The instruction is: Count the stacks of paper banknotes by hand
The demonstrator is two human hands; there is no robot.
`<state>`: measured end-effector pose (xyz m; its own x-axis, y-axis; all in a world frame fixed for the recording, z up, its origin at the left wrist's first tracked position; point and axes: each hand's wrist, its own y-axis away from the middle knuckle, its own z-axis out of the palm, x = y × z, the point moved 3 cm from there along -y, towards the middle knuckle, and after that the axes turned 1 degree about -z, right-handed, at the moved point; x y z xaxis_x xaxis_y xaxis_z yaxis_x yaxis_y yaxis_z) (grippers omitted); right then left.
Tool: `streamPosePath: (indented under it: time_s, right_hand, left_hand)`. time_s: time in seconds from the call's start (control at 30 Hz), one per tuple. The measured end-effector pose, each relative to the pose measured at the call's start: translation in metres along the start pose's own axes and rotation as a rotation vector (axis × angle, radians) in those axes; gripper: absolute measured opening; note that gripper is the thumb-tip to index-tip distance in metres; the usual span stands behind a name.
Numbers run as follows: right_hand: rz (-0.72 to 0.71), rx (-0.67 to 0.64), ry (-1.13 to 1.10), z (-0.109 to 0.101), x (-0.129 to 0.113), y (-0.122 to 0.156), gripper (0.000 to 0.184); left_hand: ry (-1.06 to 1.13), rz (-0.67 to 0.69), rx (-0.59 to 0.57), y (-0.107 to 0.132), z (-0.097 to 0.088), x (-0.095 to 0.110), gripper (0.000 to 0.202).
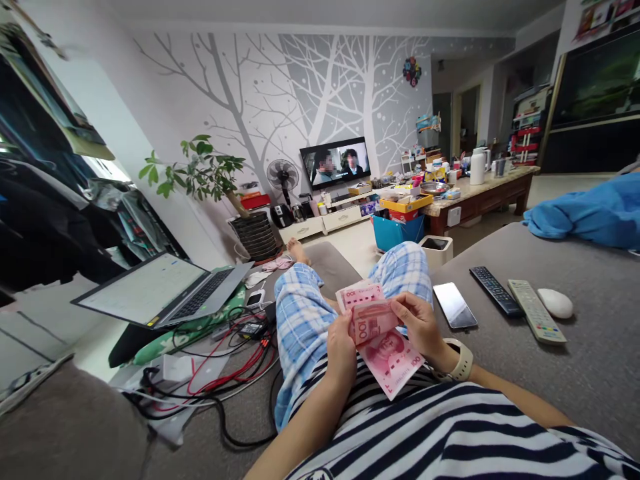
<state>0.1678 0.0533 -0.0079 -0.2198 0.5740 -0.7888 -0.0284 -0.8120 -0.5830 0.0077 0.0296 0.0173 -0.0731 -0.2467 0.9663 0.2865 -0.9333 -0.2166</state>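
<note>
I hold a stack of red banknotes (383, 337) over my lap, above my blue plaid trousers (300, 320). My left hand (341, 352) is closed around the stack's left side, thumb on top. My right hand (419, 327), with a pale watch on the wrist, pinches the top note, which is bent upward away from the stack. I sit reclined on a grey sofa (575, 373), legs stretched forward.
On the sofa to my right lie a phone (454, 305), two remotes (496, 291) (536, 311), a white mouse (555, 303) and a blue cloth (590, 210). To my left stand an open laptop (165, 290) and tangled cables (225, 373). A cluttered coffee table (475, 193) and a TV (335, 162) stand ahead.
</note>
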Motion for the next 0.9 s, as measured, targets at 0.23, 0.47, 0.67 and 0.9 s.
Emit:
streamPosePath:
  time_s: [0.23, 0.47, 0.67, 0.9]
  right_hand:
    - [0.018, 0.011, -0.015, -0.001, 0.004, -0.001, 0.033]
    - [-0.017, 0.021, -0.034, 0.004, -0.002, 0.002, 0.024]
    - [-0.026, -0.028, -0.017, 0.005, -0.004, 0.005, 0.023]
    - [0.0, -0.029, -0.061, 0.003, -0.001, 0.004, 0.027]
  left_hand:
    - [-0.029, -0.009, -0.006, -0.001, 0.002, -0.003, 0.022]
    - [-0.179, 0.049, 0.065, -0.001, -0.009, -0.004, 0.019]
    - [-0.078, -0.009, 0.088, -0.005, -0.01, -0.009, 0.019]
    - [0.027, -0.03, 0.1, -0.012, -0.009, -0.023, 0.024]
